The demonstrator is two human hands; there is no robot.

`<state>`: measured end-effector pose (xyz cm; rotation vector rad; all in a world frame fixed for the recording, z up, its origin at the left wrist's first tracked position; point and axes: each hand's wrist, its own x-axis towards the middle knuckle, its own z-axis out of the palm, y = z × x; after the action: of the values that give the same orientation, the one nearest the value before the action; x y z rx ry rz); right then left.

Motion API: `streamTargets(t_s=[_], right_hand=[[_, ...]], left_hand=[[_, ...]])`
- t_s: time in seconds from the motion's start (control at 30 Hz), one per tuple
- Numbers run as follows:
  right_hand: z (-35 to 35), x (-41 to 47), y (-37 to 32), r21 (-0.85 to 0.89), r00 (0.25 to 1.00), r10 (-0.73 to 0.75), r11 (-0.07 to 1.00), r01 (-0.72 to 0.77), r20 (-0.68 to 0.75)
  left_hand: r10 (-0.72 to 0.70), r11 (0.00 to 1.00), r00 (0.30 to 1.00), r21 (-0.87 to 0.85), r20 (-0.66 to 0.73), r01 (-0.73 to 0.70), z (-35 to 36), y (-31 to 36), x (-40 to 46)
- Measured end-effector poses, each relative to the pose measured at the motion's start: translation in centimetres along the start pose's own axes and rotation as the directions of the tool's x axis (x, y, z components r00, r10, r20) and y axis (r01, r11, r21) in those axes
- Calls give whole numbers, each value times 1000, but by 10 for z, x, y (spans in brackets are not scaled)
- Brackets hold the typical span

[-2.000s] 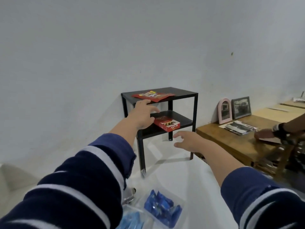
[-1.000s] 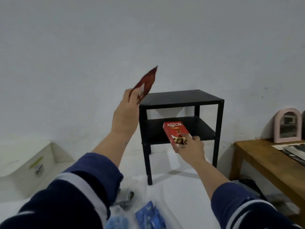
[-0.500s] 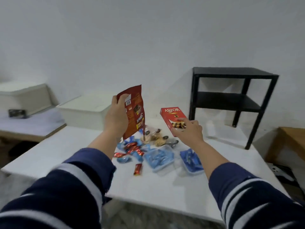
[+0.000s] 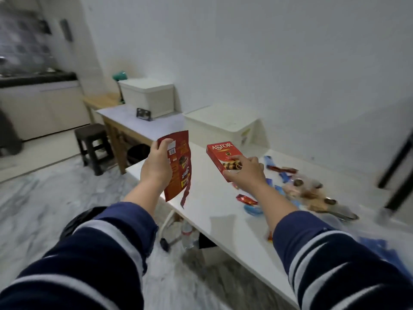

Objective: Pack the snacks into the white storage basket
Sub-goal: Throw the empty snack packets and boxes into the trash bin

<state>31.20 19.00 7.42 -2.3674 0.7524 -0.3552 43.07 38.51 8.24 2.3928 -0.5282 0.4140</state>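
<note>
Two snacks were already in your grip, red pouch (image 4: 178, 166) in your left hand (image 4: 156, 168) and Astor box (image 4: 223, 159) in your right hand (image 4: 245, 173) (the nearer one), with the white storage basket (image 4: 225, 130) just above them at frame centre, its long axis running toward the upper left.

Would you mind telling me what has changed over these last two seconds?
The left hand took the red snack pouch off the black shelf, the right hand took the Astor box; both carried them over the white table. Both grips unchanged since.
</note>
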Motion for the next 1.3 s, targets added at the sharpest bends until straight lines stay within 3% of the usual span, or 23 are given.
streamTargets(t_s=[0.23,0.3,0.37,0.6,0.7,0.93,1.3], right_hand=[[101,89,-79,31,966,-168,986,165,198],[214,127,-151,24,866,-260,961,277,427],[233,126,-174,42,823,-300,946,320,482],[276,138,-186,-44,801,-311,922,386,511],[319,143,-207,-43,746,-337,897,439,575],[465,173,-276,-68,627,-246,899,433,739],[681,220,-267,-208,570,-35,911,355,821]], left_hand=[[-181,980,983,87,-13,181,-15,-107,55],[-428,882,895,159,-126,444,-24,-212,66],[-479,857,871,156,-114,492,-25,-241,62],[-546,824,832,120,-97,554,-17,-274,65],[-609,781,786,94,-104,618,-17,-317,71],[-723,690,691,38,-10,723,-2,-461,114],[-822,541,535,-26,197,841,107,-644,137]])
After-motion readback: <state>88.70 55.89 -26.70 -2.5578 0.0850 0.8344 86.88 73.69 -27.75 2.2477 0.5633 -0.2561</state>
